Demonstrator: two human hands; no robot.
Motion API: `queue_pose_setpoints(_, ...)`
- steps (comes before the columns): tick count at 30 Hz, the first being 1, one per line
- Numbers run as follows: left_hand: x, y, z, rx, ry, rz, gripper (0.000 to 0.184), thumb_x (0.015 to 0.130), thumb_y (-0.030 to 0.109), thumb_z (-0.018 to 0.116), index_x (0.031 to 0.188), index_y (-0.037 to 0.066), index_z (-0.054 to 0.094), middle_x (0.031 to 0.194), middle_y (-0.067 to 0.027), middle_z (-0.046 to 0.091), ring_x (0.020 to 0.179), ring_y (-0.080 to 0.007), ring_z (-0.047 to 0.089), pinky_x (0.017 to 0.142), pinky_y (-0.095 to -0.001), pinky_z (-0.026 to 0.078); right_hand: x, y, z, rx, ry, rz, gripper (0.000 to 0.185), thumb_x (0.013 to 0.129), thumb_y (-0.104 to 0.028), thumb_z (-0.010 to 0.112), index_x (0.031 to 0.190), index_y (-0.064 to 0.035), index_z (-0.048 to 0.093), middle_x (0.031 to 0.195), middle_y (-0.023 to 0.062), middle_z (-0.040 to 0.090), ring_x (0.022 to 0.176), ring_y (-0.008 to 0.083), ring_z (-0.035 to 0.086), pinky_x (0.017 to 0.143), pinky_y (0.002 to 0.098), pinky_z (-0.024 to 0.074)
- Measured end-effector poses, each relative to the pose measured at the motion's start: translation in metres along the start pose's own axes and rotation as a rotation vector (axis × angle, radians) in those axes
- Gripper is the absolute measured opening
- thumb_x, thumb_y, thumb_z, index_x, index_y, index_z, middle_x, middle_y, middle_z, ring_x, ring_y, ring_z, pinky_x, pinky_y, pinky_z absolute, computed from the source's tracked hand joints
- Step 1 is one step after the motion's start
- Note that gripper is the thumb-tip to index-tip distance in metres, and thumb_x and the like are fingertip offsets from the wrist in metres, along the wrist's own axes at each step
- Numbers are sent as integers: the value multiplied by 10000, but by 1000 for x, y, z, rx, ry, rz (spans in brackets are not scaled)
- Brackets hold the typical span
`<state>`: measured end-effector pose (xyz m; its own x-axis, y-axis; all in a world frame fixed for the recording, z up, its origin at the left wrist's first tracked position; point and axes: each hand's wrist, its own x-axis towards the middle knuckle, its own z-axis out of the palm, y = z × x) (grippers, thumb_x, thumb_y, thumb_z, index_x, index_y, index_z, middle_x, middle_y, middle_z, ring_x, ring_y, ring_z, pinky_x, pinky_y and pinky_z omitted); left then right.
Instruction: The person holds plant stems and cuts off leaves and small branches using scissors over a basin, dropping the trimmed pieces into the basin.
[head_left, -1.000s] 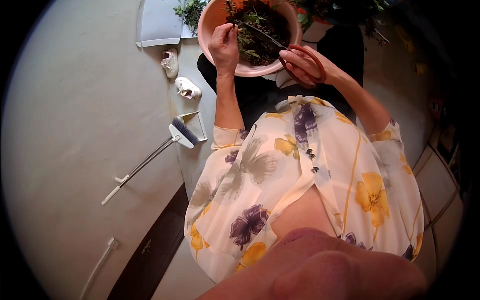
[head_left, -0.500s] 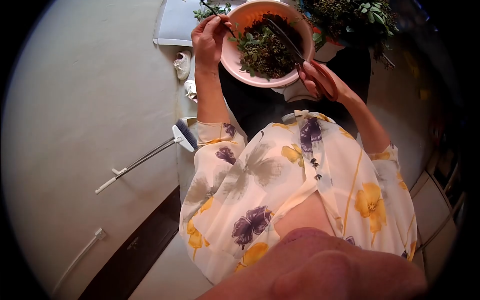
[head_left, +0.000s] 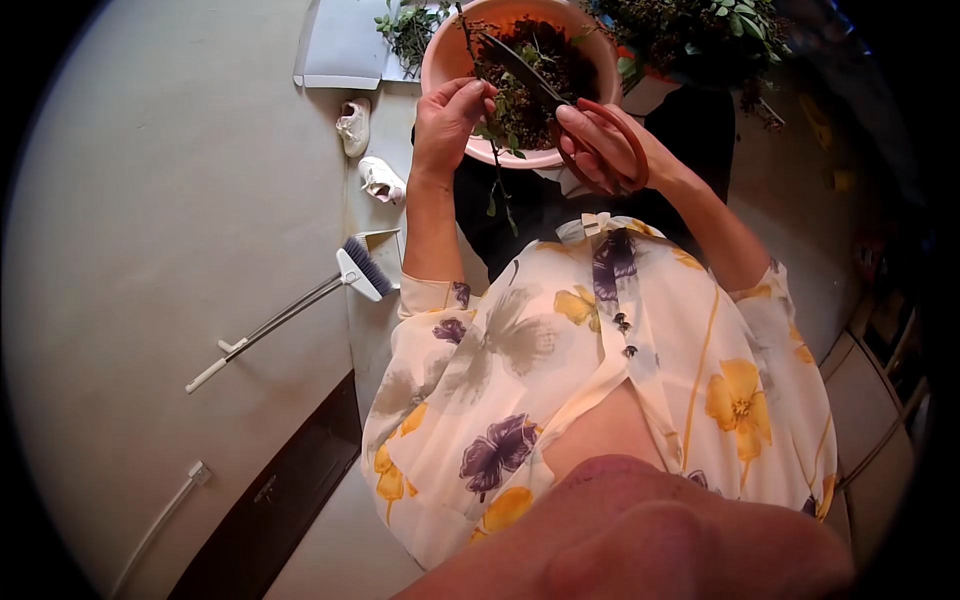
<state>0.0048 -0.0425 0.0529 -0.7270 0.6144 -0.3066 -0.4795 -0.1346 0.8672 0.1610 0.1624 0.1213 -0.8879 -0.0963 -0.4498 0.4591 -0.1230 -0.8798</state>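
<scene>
My left hand pinches a thin leafy stem, which runs upright along the left side of a pink basin, with leaves dangling below the rim. My right hand is wrapped round the red-brown handles of a pair of scissors. Their dark blades point up and left over the basin, close to the stem's upper part; whether they touch it I cannot tell. Inside the basin lies a heap of small dark berry clusters and green leaves.
A bushy pile of berry branches stands right of the basin. Cut greenery lies on a pale sheet at upper left. White shoes, a broom and a dustpan are along the left.
My left hand has come down and right, and the stem now hangs upright by the basin. The scissors have moved left and slightly down with my right hand.
</scene>
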Motion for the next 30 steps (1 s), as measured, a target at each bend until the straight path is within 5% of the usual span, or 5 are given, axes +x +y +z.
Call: queue_pose_setpoints(30, 2, -20, 2, 85, -20, -135, 149, 950, 91, 630, 1012, -33, 685, 920, -103, 709, 758, -131, 659, 704, -226, 522, 16, 39, -12, 240, 24, 178, 572, 957, -572, 548, 726, -50, 578, 483, -3, 473, 348, 85, 437, 331, 230, 359)
